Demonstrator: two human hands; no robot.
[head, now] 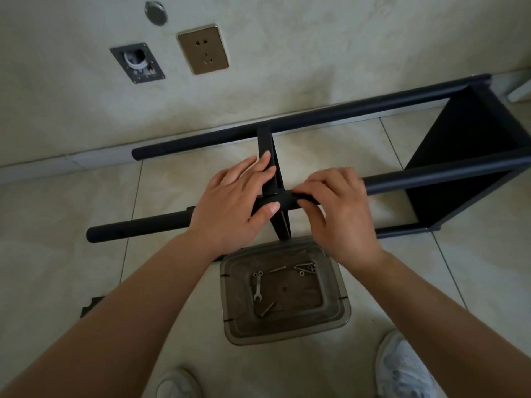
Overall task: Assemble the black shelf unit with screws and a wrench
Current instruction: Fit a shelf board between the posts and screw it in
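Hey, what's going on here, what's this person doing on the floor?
A person is putting together a black shelf unit lying on its side on the tiled floor. The left hand and the right hand both hold the near black pole where a shelf panel meets it. A small wrench and loose screws lie untouched in a clear plastic tray below.

Black shelf unit (pixel 471 156): right end cut by frame edge. Near pole (pixel 143 226) partly hidden under left hand (pixel 232 208) and right hand (pixel 336 214); joint beneath them unseen. Screws (pixel 304 268) in clear tray (pixel 287 334) too small to count. Both shoes (pixel 402 369) cropped at bottom edge
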